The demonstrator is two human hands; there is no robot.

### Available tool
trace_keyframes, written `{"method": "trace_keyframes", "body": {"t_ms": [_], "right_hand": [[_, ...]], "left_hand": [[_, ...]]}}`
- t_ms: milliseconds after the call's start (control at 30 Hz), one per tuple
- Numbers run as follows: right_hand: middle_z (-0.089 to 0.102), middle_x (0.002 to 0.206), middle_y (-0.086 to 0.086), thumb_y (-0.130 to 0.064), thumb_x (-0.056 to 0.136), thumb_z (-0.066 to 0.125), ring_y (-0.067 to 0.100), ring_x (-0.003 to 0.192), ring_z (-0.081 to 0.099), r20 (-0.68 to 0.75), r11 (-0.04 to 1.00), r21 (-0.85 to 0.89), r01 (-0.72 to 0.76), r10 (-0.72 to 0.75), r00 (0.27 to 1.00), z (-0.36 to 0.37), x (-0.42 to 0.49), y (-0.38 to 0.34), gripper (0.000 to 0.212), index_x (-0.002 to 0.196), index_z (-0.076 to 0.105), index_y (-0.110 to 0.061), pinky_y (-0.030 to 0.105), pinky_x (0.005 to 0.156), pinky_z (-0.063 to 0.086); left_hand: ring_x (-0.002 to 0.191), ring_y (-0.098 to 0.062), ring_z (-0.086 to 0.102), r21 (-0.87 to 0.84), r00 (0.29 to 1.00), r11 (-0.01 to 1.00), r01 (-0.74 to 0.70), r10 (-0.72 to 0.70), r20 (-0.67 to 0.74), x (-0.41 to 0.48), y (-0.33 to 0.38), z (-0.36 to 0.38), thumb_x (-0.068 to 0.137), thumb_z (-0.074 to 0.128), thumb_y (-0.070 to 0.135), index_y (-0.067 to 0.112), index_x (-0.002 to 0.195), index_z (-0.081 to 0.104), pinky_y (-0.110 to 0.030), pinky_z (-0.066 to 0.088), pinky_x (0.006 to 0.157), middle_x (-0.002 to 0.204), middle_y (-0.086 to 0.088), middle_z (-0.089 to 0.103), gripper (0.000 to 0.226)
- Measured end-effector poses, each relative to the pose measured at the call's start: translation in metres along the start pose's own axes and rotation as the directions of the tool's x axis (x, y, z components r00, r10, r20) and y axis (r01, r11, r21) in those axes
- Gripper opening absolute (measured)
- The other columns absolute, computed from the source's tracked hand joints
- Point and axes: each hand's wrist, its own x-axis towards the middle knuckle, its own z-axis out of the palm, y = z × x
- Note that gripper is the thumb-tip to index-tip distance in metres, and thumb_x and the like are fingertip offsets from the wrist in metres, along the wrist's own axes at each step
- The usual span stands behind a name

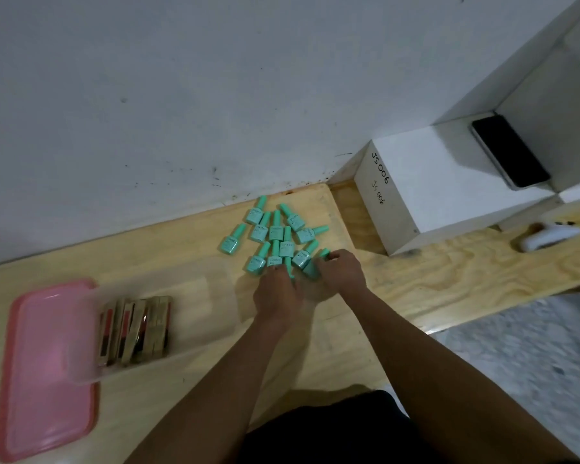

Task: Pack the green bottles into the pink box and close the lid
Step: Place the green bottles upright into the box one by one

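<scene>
Clasped by the right hand (pixel 341 270) is one green bottle (pixel 310 270) at the near edge of the pile (pixel 275 231); a neighbouring bottle (pixel 288 264) is touched by the left hand (pixel 277 293), grasp unclear.

- A heap of green bottles (pixel 275 232) lies on a wooden table (pixel 432 272), close to the white wall, each bottle on its side.
- The left hand (pixel 277 293) reaches the heap's near edge, its fingers curled down round a green bottle (pixel 288 264).
- The right hand (pixel 344 271), just beside it, grips a second green bottle (pixel 312 267) at the heap's right corner.
- A pink lid (pixel 44 363) lies flat at the left. A clear tub (pixel 201 309) overlaps its edge and holds blurred gold-and-red packets (pixel 134 329).
- A white box (pixel 449 182) marked JS006 stands at the right, with a dark phone (pixel 509 152) on top.
</scene>
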Motion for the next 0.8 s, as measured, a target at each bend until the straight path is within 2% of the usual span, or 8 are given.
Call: {"method": "trace_keyframes", "body": {"t_ms": [133, 200, 333, 433, 533, 667, 733, 800], "right_hand": [[0.063, 0.081, 0.004, -0.041, 0.084, 0.068, 0.025, 0.086, 0.066, 0.036, 1.000, 0.021, -0.020, 0.019, 0.999, 0.002, 0.007, -0.003, 0.030, 0.088, 0.070, -0.011, 0.028, 0.066, 0.044], [0.059, 0.077, 0.004, -0.039, 0.085, 0.067, 0.024, 0.079, 0.061, 0.065, 0.998, 0.041, -0.054, 0.051, 0.997, 0.001, 0.010, -0.003, 0.032, 0.084, 0.070, -0.008, 0.029, 0.067, 0.047], [0.064, 0.081, 0.007, -0.041, 0.083, 0.067, 0.023, 0.079, 0.061, 0.077, 0.991, 0.099, -0.091, 0.083, 0.994, 0.004, 0.012, -0.004, 0.032, 0.064, 0.059, -0.016, 0.035, 0.075, 0.053], [0.061, 0.071, 0.003, -0.043, 0.084, 0.066, 0.020, 0.073, 0.060, 0.053, 0.992, 0.107, -0.074, 0.069, 0.996, 0.004, 0.009, -0.003, 0.035, 0.065, 0.063, -0.013, 0.032, 0.070, 0.050], [0.062, 0.067, 0.002, -0.046, 0.083, 0.066, 0.018, 0.068, 0.059, 0.015, 0.987, 0.156, -0.048, 0.047, 0.999, 0.001, 0.004, 0.003, 0.040, 0.071, 0.069, -0.008, 0.032, 0.066, 0.048], [0.066, 0.076, 0.002, -0.042, 0.083, 0.068, 0.017, 0.074, 0.060, 0.008, 0.962, 0.272, -0.029, 0.028, 1.000, -0.002, -0.002, 0.012, 0.031, 0.076, 0.069, -0.012, 0.034, 0.073, 0.050], [0.070, 0.085, 0.007, -0.036, 0.084, 0.067, 0.019, 0.079, 0.063, 0.018, 0.936, 0.350, -0.038, 0.033, 0.999, -0.004, -0.005, 0.015, 0.026, 0.085, 0.071, -0.010, 0.038, 0.079, 0.054], [0.072, 0.090, 0.010, -0.028, 0.086, 0.066, 0.020, 0.081, 0.067, 0.030, 0.904, 0.427, -0.028, 0.017, 0.999, -0.007, -0.009, 0.019, 0.018, 0.088, 0.072, -0.011, 0.040, 0.083, 0.056]], "left_hand": [[0.096, -0.026, 0.064, -0.003, 0.993, 0.996, 0.085, -0.085, -0.079, 0.008, 0.006, 0.004, 0.089, 0.054, 0.036, 0.021, 0.101, 0.060, -0.035, 0.047, 0.072, 0.104, -0.003, 0.067, 0.020], [0.095, -0.026, 0.065, 0.009, 0.989, 0.994, 0.112, -0.110, -0.094, 0.011, 0.010, 0.005, 0.088, 0.057, 0.041, 0.021, 0.100, 0.063, -0.035, 0.049, 0.073, 0.101, -0.002, 0.068, 0.024], [0.096, -0.026, 0.065, -0.019, 0.977, 0.984, 0.179, -0.180, -0.114, 0.015, 0.016, 0.008, 0.086, 0.060, 0.040, 0.019, 0.102, 0.063, -0.035, 0.049, 0.072, 0.101, -0.003, 0.068, 0.026], [0.094, -0.025, 0.065, -0.054, 0.977, 0.979, 0.196, -0.200, -0.078, 0.017, 0.015, 0.009, 0.085, 0.061, 0.038, 0.018, 0.101, 0.064, -0.032, 0.046, 0.068, 0.100, -0.003, 0.069, 0.026], [0.093, -0.026, 0.065, -0.171, 0.978, 0.963, 0.207, -0.210, 0.003, 0.016, 0.012, 0.005, 0.085, 0.060, 0.034, 0.016, 0.102, 0.067, -0.029, 0.045, 0.067, 0.099, -0.005, 0.069, 0.025], [0.071, -0.031, 0.061, -0.389, 0.989, 0.911, 0.137, -0.107, 0.099, 0.016, 0.004, -0.006, 0.088, 0.061, 0.024, 0.007, 0.077, 0.066, -0.028, 0.037, 0.048, 0.071, -0.013, 0.065, 0.021], [0.064, -0.025, 0.057, -0.471, 0.990, 0.875, 0.110, -0.053, 0.132, 0.014, 0.003, -0.013, 0.089, 0.061, 0.025, 0.012, 0.071, 0.063, -0.038, 0.050, 0.055, 0.062, -0.006, 0.058, 0.022], [0.068, -0.023, 0.060, -0.517, 0.988, 0.850, 0.103, -0.026, 0.154, 0.011, 0.002, -0.021, 0.090, 0.061, 0.026, 0.011, 0.076, 0.065, -0.046, 0.058, 0.067, 0.069, -0.006, 0.059, 0.021]]}}
